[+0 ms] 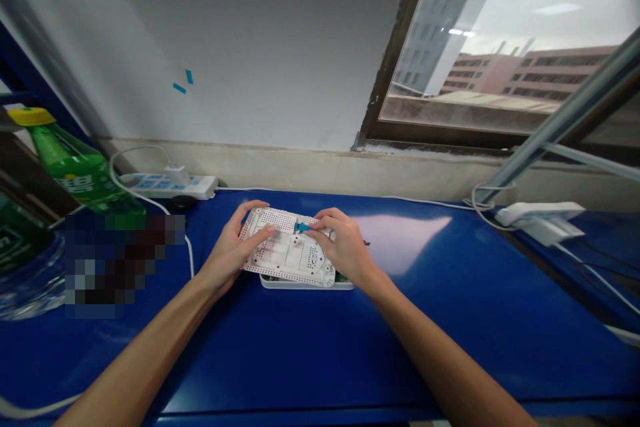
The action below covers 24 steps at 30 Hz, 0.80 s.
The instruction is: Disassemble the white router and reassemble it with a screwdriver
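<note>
Left hand and right hand half-closed, both gripping white perforated plastic casing cover, askew atop white plastic base tray on blue counter; green circuit board showing between; cover not fully seated.

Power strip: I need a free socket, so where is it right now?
The white power strip sits at the back left in the head view, against the wall, right of the green plastic bottle and beyond the left hand.
</note>
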Tool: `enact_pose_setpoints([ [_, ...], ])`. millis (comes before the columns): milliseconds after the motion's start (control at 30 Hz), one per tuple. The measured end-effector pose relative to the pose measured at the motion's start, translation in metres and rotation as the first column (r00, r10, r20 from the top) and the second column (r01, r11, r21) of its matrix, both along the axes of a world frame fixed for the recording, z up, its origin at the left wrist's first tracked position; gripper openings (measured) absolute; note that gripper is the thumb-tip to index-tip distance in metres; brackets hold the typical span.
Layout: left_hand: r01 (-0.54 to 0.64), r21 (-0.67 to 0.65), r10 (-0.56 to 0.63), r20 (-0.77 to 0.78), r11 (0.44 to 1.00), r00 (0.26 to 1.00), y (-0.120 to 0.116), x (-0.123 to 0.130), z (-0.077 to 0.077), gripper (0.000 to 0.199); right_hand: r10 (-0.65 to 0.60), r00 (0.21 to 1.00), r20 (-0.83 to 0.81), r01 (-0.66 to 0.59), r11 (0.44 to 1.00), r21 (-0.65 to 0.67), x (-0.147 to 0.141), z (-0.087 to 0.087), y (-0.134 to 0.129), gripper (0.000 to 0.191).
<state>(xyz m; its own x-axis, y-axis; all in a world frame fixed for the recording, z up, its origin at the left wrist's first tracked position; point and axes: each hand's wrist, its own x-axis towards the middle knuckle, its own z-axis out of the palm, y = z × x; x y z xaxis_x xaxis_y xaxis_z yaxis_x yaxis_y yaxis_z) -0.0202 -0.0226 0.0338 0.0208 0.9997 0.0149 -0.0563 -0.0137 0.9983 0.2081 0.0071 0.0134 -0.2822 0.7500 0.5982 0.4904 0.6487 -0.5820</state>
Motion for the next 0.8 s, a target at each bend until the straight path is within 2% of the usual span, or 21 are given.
enact_pose_setpoints([
  [100, -0.023, 0.019, 0.023, -0.025, 1.000, 0.999, -0.001, 0.001, 0.000, 0.060, 0.015, 0.997, 0.070, -0.014, 1.000, -0.004, 0.000, 0.003, -0.001, 0.008],
  [267, -0.045, 0.019, 0.046, -0.019, 0.999, 0.999, -0.002, 0.002, 0.000, 0.062, 0.042, 0.983, 0.181, -0.018, 0.991, -0.134, 0.002, 0.009, -0.003, 0.010],
  [567, -0.017, -0.011, 0.018, 0.024, 1.000, 1.000, 0.000, 0.003, 0.001, 0.072, 0.104, 0.979, 0.174, -0.048, 0.952, -0.301, 0.005, 0.014, -0.004, 0.009],
  [800, -0.020, 0.013, 0.020, -0.005, 1.000, 1.000, 0.001, 0.001, 0.005, 0.071, 0.088, 0.972, 0.217, -0.016, 0.949, -0.315, 0.005, 0.018, -0.007, 0.012],
])
